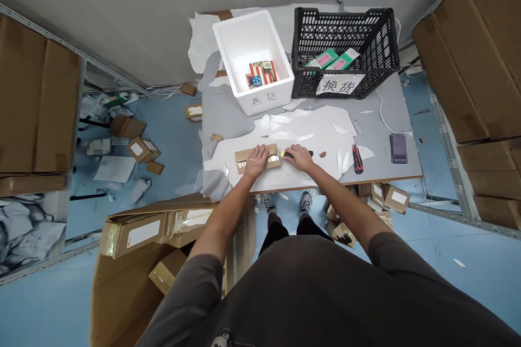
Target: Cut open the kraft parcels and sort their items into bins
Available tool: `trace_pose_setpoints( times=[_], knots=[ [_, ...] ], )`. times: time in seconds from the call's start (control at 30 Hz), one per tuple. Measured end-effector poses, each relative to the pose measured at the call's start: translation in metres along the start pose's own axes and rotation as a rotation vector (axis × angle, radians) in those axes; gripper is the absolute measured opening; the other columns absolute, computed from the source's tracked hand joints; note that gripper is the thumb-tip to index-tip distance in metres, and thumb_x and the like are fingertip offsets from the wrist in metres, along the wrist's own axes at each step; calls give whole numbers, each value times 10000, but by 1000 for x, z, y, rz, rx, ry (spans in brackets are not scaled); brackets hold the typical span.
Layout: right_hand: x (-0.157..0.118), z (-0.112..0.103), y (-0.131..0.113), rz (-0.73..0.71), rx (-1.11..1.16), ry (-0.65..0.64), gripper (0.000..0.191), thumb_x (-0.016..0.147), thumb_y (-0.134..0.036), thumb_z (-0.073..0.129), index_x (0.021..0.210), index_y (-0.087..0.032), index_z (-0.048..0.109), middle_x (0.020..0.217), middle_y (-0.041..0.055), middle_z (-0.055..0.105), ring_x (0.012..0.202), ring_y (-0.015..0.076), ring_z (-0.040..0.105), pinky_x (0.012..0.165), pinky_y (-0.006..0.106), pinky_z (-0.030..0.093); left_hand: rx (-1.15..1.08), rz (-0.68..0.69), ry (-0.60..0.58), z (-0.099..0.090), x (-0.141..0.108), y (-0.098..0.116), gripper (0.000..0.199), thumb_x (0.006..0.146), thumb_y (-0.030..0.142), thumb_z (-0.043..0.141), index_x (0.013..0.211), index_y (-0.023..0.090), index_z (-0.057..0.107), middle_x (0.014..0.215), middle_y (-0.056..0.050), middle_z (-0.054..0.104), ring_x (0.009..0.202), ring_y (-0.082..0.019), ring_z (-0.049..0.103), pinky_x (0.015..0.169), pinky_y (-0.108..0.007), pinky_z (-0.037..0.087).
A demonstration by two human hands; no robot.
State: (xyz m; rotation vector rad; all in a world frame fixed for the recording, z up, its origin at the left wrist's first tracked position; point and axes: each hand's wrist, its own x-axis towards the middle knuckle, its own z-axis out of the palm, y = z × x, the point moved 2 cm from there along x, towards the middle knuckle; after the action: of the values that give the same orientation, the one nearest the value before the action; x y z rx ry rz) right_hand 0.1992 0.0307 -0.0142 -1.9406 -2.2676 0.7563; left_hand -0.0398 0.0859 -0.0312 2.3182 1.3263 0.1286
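A small brown cardboard box [241, 159] lies flat near the front edge of the table, a strip of tape or a slit running along its top. My left hand [257, 160] rests on it, fingers extended across its upper face. Just right of the box, my right hand [299, 157] is closed round a cutter [286, 154] with a black handle and a yellow part, its front end pointing at the box. The cutter's blade is too small to make out.
Behind stand a white foam box [264, 98] and a black crate [345, 78] holding green-pink packs. A red-black cutter [357, 159] and a purple item [398, 148] lie at right. Paper scraps cover the table [378, 119]. A big carton [126, 282] stands front left.
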Motion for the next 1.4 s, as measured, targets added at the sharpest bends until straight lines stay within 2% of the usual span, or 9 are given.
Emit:
trace_pose_setpoints(
  times=[0.3,0.67,0.83,0.97,1.07,1.17,1.23,1.3,1.4],
  knots=[
    [7,-9,4,-42,3,-27,335,1137,-466,538,1288,-229,720,1241,158,713,1177,343,577,916,411,434,-2,-28,-3,4,-1,-1,442,1088,355,519,1475,233,692,1667,-155,567,1630,-341,442,1354,-628,359],
    [5,-3,-2,43,57,10,316,1141,-449,516,1256,-224,705,1250,155,714,1188,338,599,940,409,460,-4,-36,23,4,-1,-1,465,1083,306,484,1497,229,680,1640,-138,599,1619,-335,462,1350,-626,368],
    [-13,2,20,73,189,45,287,1103,-478,590,1232,-243,694,1269,132,746,1217,328,641,949,394,490,-26,-14,52,8,-3,-1,427,1116,322,454,1416,192,728,1650,-165,583,1618,-337,463,1358,-599,364],
    [-33,22,51,311,463,120,334,1089,-544,563,1227,-247,631,1071,62,790,987,269,718,857,351,512,-74,39,155,10,-3,-2,405,1135,380,463,1334,195,763,1586,-189,642,1560,-371,543,1308,-630,425],
    [-37,41,70,550,581,159,320,1110,-537,488,1069,-238,594,875,24,750,832,229,696,813,323,512,-85,58,192,13,-3,-5,384,1135,389,488,1325,205,765,1575,-188,655,1550,-368,557,1301,-624,435],
    [-32,53,87,706,537,236,327,1134,-418,392,922,-244,569,931,79,731,964,248,668,928,360,504,-88,56,205,17,-3,-8,385,1134,405,502,1354,212,753,1577,-182,658,1560,-362,546,1306,-625,424],
    [-26,56,99,761,494,269,331,1126,-356,372,912,-235,593,1031,131,717,1087,279,624,1030,412,470,-90,52,207,19,-3,-10,399,1136,426,500,1373,216,743,1579,-180,657,1566,-362,539,1309,-634,415],
    [-23,54,111,807,464,296,331,1122,-349,377,978,-218,645,1144,175,694,1174,303,578,1083,447,440,-90,49,203,19,-3,-11,419,1141,441,481,1381,214,739,1582,-180,655,1573,-361,530,1315,-634,403],
    [-25,46,116,882,486,391,315,1122,-377,414,1227,-203,654,1279,200,673,1234,316,549,1090,454,450,-101,43,188,17,-2,-11,438,1145,448,459,1379,208,740,1576,-179,661,1584,-356,517,1327,-622,385]
  ],
)
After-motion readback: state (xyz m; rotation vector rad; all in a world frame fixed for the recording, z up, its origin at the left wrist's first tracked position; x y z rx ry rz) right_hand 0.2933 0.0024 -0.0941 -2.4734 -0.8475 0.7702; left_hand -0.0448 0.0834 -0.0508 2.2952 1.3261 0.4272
